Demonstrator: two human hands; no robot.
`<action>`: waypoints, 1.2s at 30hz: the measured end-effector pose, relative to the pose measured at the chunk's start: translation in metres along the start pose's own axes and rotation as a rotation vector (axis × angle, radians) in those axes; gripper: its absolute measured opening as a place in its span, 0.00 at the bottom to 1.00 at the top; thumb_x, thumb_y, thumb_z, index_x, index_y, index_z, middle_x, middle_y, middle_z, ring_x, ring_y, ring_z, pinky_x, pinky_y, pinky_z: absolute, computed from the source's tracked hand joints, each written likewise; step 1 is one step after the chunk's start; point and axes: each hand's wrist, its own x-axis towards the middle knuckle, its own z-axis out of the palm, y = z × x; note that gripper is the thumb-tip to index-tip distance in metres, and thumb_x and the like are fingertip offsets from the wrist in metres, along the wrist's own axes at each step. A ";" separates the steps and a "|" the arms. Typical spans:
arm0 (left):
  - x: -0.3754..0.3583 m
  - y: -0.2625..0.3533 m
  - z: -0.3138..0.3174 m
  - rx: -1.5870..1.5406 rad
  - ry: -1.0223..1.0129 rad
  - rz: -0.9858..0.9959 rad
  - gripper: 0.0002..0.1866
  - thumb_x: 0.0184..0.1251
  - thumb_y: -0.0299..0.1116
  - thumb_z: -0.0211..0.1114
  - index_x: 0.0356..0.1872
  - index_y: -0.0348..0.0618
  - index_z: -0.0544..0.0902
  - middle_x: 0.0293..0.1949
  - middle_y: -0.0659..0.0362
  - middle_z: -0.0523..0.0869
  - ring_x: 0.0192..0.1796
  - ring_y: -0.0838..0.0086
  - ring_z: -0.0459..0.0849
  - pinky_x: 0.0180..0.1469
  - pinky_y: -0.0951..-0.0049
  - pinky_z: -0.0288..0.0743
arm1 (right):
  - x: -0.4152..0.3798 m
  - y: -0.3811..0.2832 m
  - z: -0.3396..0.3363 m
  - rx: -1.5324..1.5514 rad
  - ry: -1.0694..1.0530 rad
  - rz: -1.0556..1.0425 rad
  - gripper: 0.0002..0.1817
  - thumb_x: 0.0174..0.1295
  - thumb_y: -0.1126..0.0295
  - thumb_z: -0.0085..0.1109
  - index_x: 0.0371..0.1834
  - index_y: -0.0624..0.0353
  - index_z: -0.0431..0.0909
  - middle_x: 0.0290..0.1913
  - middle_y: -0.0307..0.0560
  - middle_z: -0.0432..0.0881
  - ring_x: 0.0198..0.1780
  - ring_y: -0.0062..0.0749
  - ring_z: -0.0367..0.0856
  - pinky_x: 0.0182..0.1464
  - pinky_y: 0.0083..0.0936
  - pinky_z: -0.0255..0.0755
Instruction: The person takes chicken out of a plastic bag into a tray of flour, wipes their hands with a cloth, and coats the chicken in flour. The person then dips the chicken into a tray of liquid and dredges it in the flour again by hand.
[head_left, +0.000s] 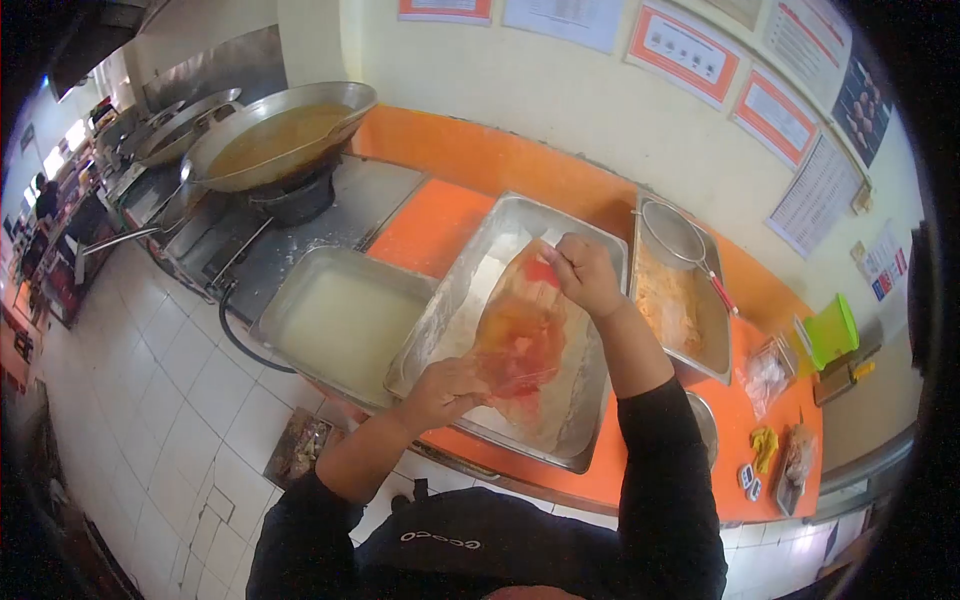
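Observation:
Both hands hold a clear plastic bag [520, 335] with red markings, stretched above a metal tray of white flour [592, 425]. My left hand [440, 395] pinches its lower left edge, fingers closed. At the upper right corner my right hand [587, 272] is closed on the plastic, thumb pressed against the fingers. Orange and yellowish tones show through the film; what is inside, if anything, I cannot tell. Left of the flour stands a metal tray of cloudy, pale liquid [292, 285].
A tray of orange-tinted crumbs [722, 345] with a red-handled sieve [673, 233] stands on the right. Yellow cloth [764, 448] and a green container [830, 330] lie farther right. At the back left, a large wok of oil [355, 97] sits on a burner.

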 end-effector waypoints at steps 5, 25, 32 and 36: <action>0.025 -0.007 0.007 0.127 -0.012 0.072 0.06 0.48 0.29 0.63 0.30 0.45 0.81 0.31 0.57 0.80 0.38 0.63 0.79 0.39 0.68 0.71 | 0.002 0.014 -0.015 -0.160 0.078 0.062 0.13 0.53 0.69 0.55 0.15 0.62 0.67 0.18 0.54 0.68 0.21 0.48 0.69 0.23 0.35 0.62; 0.030 0.175 -0.228 1.480 -0.501 0.237 0.09 0.37 0.31 0.59 0.25 0.46 0.75 0.30 0.63 0.76 0.36 0.69 0.76 0.42 0.67 0.70 | -0.129 -0.038 -0.006 -0.094 0.039 0.443 0.15 0.50 0.71 0.62 0.40 0.62 0.73 0.37 0.45 0.73 0.33 0.31 0.71 0.36 0.24 0.67; -0.108 0.161 -0.299 1.408 -0.424 -0.335 0.04 0.41 0.31 0.58 0.22 0.48 0.73 0.26 0.64 0.74 0.31 0.69 0.74 0.41 0.67 0.70 | -0.141 -0.059 0.020 -0.072 -0.060 0.560 0.15 0.54 0.68 0.57 0.43 0.63 0.70 0.39 0.48 0.71 0.38 0.33 0.70 0.40 0.25 0.66; -0.231 0.075 -0.325 1.285 -0.570 -0.440 0.04 0.50 0.31 0.55 0.20 0.47 0.75 0.26 0.63 0.76 0.33 0.67 0.75 0.42 0.69 0.68 | -0.134 -0.071 0.035 -0.045 -0.139 0.732 0.15 0.55 0.67 0.56 0.43 0.63 0.70 0.39 0.46 0.71 0.40 0.32 0.69 0.39 0.24 0.65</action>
